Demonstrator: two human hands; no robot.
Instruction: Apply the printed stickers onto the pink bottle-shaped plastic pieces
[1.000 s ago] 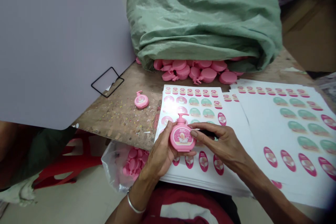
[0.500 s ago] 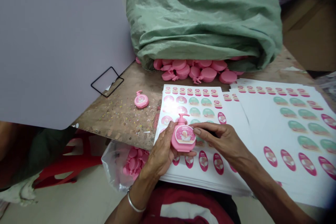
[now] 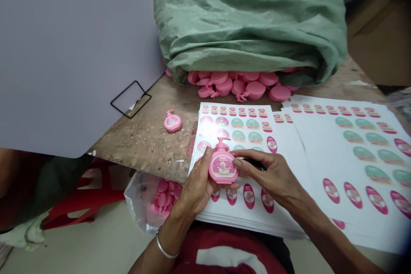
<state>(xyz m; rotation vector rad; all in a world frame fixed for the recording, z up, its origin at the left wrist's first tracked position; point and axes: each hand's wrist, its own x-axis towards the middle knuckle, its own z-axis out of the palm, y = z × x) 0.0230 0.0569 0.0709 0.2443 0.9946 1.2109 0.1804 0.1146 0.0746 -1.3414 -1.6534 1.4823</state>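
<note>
My left hand (image 3: 196,184) holds a small pink pump bottle (image 3: 221,150) upright, thumb along its left side and fingers beneath. A pink oval sticker (image 3: 224,165) with a bathtub picture lies on the bottle's front. At the bottle's right edge, my right hand (image 3: 272,173) has its thumb and index finger closed on the rim, the thumb by the sticker's edge. Both hands are above a stack of printed sticker sheets (image 3: 239,152). Another labelled pump bottle (image 3: 173,122) stands on the table to the left.
Several pink bottles (image 3: 255,90) spill from under a green sack (image 3: 250,17). More sticker sheets (image 3: 324,145) lie at right. Below the table edge hangs a clear bag (image 3: 136,201) of pink pieces. A grey panel (image 3: 70,60) and a red stool (image 3: 105,192) are at left.
The right thumb and fingers have come slightly lower and closer against the bottle's right edge. The bottle has shifted a little and its sticker front is clearer to see.
</note>
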